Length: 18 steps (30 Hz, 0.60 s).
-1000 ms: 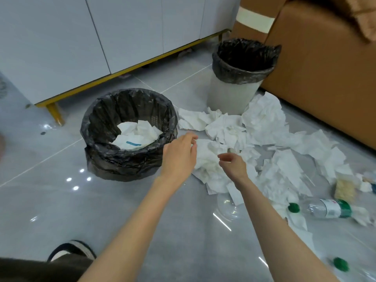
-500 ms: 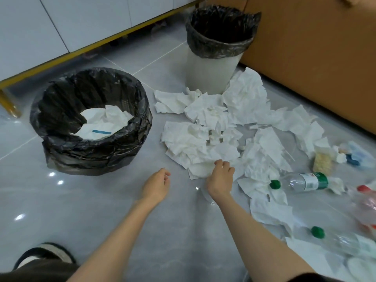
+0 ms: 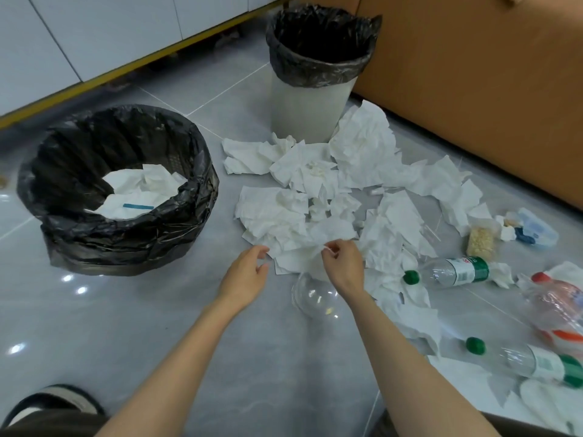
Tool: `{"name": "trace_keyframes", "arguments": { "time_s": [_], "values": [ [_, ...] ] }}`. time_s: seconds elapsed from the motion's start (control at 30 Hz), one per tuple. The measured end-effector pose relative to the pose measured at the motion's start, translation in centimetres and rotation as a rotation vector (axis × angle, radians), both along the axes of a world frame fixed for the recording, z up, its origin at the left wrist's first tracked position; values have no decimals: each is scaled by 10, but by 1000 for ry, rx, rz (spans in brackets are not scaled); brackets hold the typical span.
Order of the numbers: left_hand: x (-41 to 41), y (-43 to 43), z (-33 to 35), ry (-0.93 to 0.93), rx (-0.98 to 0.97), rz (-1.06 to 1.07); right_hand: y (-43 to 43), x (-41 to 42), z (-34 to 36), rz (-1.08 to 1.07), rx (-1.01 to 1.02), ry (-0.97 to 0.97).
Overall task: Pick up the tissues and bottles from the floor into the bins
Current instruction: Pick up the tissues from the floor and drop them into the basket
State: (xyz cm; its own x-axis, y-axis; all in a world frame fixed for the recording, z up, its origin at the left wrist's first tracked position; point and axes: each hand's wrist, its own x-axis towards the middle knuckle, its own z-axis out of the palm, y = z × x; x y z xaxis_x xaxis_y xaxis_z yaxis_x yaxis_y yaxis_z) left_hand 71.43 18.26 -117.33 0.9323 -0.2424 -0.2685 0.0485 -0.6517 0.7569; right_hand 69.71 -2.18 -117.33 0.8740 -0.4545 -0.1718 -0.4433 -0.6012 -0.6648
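A heap of crumpled white tissues point(image 3: 318, 197) covers the grey floor between two bins. My right hand point(image 3: 342, 266) pinches the near edge of a tissue point(image 3: 303, 257) at the front of the heap. Just left of it my left hand point(image 3: 247, 274) hovers with loosely curled fingers, holding nothing. The low wide bin point(image 3: 126, 241) with a black liner stands at the left and holds several tissues. A taller white bin point(image 3: 310, 99) with a black liner stands behind the heap. Green-capped clear bottles lie at the right point(image 3: 454, 272) and lower right point(image 3: 523, 357).
A clear plastic cup point(image 3: 312, 298) lies under my right wrist. A red-capped bottle point(image 3: 558, 307), a blue-capped bottle point(image 3: 530, 231) and a small yellow packet point(image 3: 481, 244) lie at the far right. A brown sofa point(image 3: 489, 89) borders the back right; white cabinets point(image 3: 94, 36) line the back left.
Both hands have dropped from near the low bin to the front of the tissue heap. My right hand has taken a tissue edge between its fingers; my left hand came close beside it.
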Motion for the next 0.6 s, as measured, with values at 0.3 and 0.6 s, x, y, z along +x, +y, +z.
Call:
{"name": "trace_keyframes", "arguments": {
  "time_s": [0.3,0.6],
  "values": [
    [10,-9,57,247,-442,175,13,26,67,338,532,-5],
    [8,5,46,491,-784,344,32,17,57,338,733,110]
  ]
}}
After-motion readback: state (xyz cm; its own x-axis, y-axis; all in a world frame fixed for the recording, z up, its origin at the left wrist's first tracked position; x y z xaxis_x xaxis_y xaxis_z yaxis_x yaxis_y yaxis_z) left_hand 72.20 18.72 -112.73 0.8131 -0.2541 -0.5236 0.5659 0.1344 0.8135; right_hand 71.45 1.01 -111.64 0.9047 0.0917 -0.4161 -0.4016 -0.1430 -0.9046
